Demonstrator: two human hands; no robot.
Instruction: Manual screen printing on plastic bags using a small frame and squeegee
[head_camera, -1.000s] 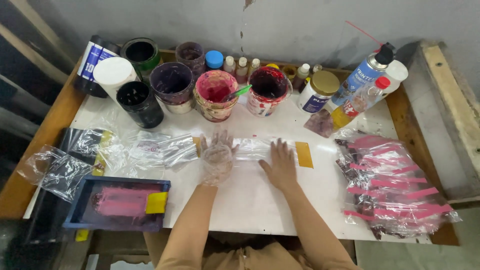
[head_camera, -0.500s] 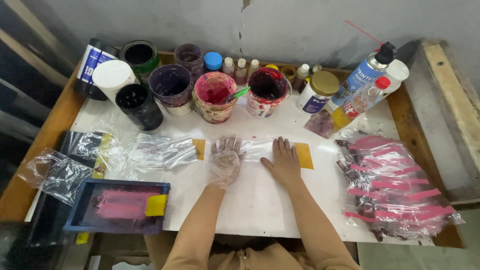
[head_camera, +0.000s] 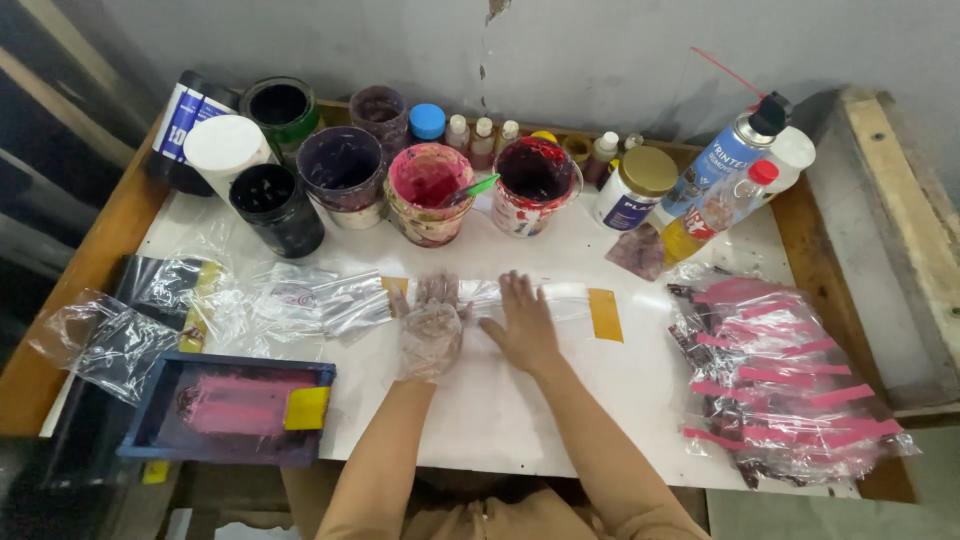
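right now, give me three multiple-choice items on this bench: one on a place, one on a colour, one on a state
1. Where does the stack of pink-striped packets lie?
A. right of the hands
B. in the blue tray
C. behind the jars

2. What colour is the square squeegee in the blue tray?
A. green
B. yellow
C. white

3. How is the left hand covered?
A. bare
B. cloth mitt
C. clear plastic glove

Answers: 1 A, it lies at the bench's right end. 2 B, it shows yellow on the pink ink. 3 C, wrinkled clear film covers it, while the right hand is bare.
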